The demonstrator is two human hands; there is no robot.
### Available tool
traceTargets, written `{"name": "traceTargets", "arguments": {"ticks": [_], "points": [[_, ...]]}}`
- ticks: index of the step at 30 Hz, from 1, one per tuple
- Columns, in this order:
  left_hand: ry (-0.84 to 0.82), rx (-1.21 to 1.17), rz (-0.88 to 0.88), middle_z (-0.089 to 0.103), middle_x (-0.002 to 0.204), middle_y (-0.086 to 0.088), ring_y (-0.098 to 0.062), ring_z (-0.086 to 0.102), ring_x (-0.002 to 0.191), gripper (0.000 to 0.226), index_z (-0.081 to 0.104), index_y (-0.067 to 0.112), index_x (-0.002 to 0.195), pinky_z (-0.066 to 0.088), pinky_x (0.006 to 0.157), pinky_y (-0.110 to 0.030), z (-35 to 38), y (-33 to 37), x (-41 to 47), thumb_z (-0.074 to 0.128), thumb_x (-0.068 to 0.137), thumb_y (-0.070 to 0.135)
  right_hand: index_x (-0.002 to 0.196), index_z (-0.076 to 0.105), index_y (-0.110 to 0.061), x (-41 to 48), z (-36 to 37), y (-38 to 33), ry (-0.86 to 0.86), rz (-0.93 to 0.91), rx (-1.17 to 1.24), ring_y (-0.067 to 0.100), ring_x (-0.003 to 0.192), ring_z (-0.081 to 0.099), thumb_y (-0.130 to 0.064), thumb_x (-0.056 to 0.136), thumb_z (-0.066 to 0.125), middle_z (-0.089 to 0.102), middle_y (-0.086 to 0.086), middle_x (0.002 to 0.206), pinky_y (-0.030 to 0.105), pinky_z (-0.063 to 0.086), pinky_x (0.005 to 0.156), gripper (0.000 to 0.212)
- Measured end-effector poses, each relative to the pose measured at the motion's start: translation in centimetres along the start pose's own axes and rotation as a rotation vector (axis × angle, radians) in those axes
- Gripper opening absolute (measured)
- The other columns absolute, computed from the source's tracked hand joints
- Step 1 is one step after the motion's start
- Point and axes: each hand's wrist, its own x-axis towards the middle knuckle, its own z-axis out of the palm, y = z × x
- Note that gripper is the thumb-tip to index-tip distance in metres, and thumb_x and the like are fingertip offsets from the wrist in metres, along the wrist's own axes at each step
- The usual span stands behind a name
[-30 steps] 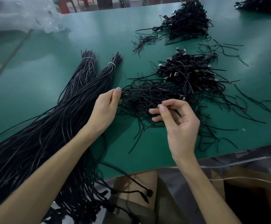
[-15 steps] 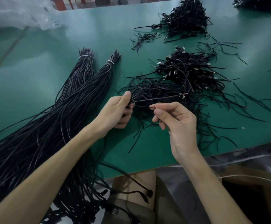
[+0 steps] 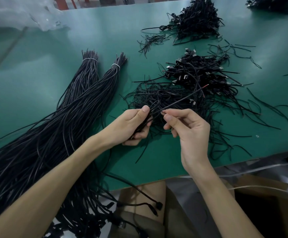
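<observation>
Left grip (image 3: 131, 125) holds a small bunch of gathered wire leads (image 3: 144, 123). Right grip (image 3: 189, 133) pinches one wire lead (image 3: 182, 99), tip toward 2 o'clock. The loose lead pile (image 3: 158, 95) at 12 o'clock on the worktop (image 3: 36, 74) is largely ungathered.

I see a thin black wire (image 3: 185, 98), red-tipped, slanting up-right from my right hand (image 3: 189, 129); my left hand (image 3: 131, 125) grips a short wire bunch (image 3: 144, 123).

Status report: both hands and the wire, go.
Left hand gripping short black wires. Right hand pinching single wire, red-tipped end raised. Loose tangle on table right behind it.
</observation>
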Motion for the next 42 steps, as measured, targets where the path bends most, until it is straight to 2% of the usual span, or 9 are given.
{"name": "traceTargets", "arguments": {"ticks": [5,9,13,18,22,27,32,36,42], "points": [[0.087,0.0,-0.028,0.032,0.058,-0.001,-0.012,0.025,0.043,0.047,0.046,0.01,0.085,0.018,0.038,-0.017,0.06,-0.13,0.23,0.026,0.111,0.044,0.089,0.078,-0.02,0.0,0.17,0.17,-0.04,-0.033,-0.084,0.011,0.076,0.068,-0.01,0.086,0.08,0.078,0.004,0.096,0.017,0.047,0.062,0.012],[0.125,-0.034,-0.025,0.031,0.06,0.002,-0.011,0.023,0.047,0.046,0.047,0.011,0.087,0.016,0.042,-0.02,-0.06,-0.08,0.27,0.026,0.111,0.045,0.09,0.077,-0.027,-0.07,0.38,0.19,-0.108,-0.041,-0.225,0.009,0.078,0.066,-0.02,0.087,0.082,0.075,0.0,0.093,0.022,0.047,0.066,0.009],[0.13,-0.043,-0.028,0.029,0.063,-0.002,-0.011,0.024,0.045,0.049,0.049,0.011,0.084,0.019,0.041,-0.017,0.09,-0.02,0.28,0.025,0.111,0.044,0.09,0.077,-0.027,-0.28,0.64,0.16,-0.147,-0.025,-0.263,0.015,0.084,0.071,-0.018,0.088,0.08,0.075,-0.001,0.092,0.03,0.057,0.075,0.01],[0.143,-0.034,-0.024,0.029,0.062,-0.002,-0.012,0.025,0.046,0.051,0.05,0.009,0.086,0.021,0.04,-0.017,0.08,0.0,0.34,0.023,0.111,0.044,0.087,0.075,-0.022,-0.1,0.44,0.21,-0.083,0.03,-0.217,0.004,0.067,0.06,-0.019,0.088,0.08,0.073,-0.006,0.078,0.017,0.045,0.061,0.006],[0.141,-0.002,-0.023,0.028,0.061,0.0,-0.013,0.025,0.045,0.054,0.051,0.008,0.086,0.021,0.04,-0.018,0.12,-0.12,0.39,0.023,0.11,0.048,0.089,0.075,-0.021,-0.31,0.59,0.16,-0.122,0.024,-0.257,0.016,0.076,0.068,-0.019,0.089,0.08,0.076,-0.002,0.085,0.026,0.054,0.068,0.006],[0.133,0.007,-0.01,0.027,0.06,0.002,-0.013,0.025,0.045,0.056,0.052,0.008,0.087,0.023,0.039,-0.017,0.08,-0.3,0.41,0.022,0.109,0.05,0.089,0.075,-0.02,-0.29,0.42,0.18,-0.127,0.042,-0.237,0.002,0.066,0.059,-0.02,0.09,0.079,0.072,-0.008,0.075,0.016,0.044,0.061,0.004],[0.14,-0.02,-0.024,0.029,0.06,0.003,-0.013,0.026,0.046,0.055,0.051,0.012,0.082,0.023,0.04,-0.017,0.05,-0.35,0.35,0.025,0.109,0.051,0.088,0.074,-0.02,-0.45,0.62,-0.05,-0.16,0.039,-0.257,0.003,0.067,0.06,-0.019,0.09,0.079,0.073,-0.006,0.077,0.017,0.046,0.063,0.005],[0.129,-0.009,-0.02,0.029,0.061,0.002,-0.011,0.027,0.046,0.061,0.053,0.011,0.083,0.024,0.04,-0.017,0.09,-0.24,0.15,0.023,0.105,0.059,0.088,0.074,-0.02,-0.43,0.53,-0.19,-0.142,0.055,-0.22,0.004,0.065,0.059,-0.019,0.09,0.078,0.07,-0.009,0.072,0.018,0.045,0.062,0.005],[0.156,0.004,-0.049,0.03,0.06,0.003,-0.012,0.027,0.046,0.054,0.052,0.015,0.078,0.023,0.04,-0.019,-0.09,-0.44,0.27,0.029,0.109,0.053,0.088,0.074,-0.021,-0.55,0.59,-0.25,-0.195,0.058,-0.251,0.003,0.068,0.063,-0.019,0.09,0.078,0.072,-0.009,0.076,0.016,0.046,0.063,0.005]]}}
